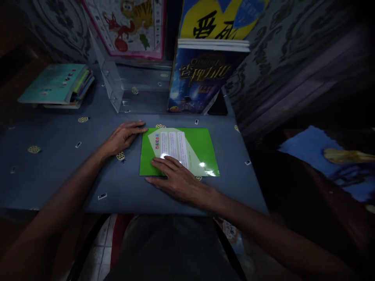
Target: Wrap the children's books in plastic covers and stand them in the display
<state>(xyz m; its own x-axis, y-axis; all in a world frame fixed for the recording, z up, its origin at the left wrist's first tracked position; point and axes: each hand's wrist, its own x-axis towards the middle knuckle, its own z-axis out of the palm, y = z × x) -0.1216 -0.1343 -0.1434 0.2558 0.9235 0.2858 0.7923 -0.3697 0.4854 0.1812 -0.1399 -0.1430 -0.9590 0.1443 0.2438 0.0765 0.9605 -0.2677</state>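
A thin green book [197, 142] lies flat on the table in front of me, its glossy cover carrying a pale panel of printed text turned sideways. My right hand [178, 177] rests on its lower part with the fingers stretched out, the thumb by the near edge. At the far left corner of the book is my left hand [124, 136], fingers extended, the fingertips touching that corner and the rest over the tablecloth. Neither hand is closed around anything. Part of the cover is hidden beneath my right hand.
Behind the book stands a clear acrylic book rack [113, 88] holding a dark blue book [199, 78], a yellow and blue book [202, 19] and a pink-edged picture sheet [134, 29]. A stack of books [55, 84] lies at the back left. The grey tablecloth [58, 171] has a pineapple pattern.
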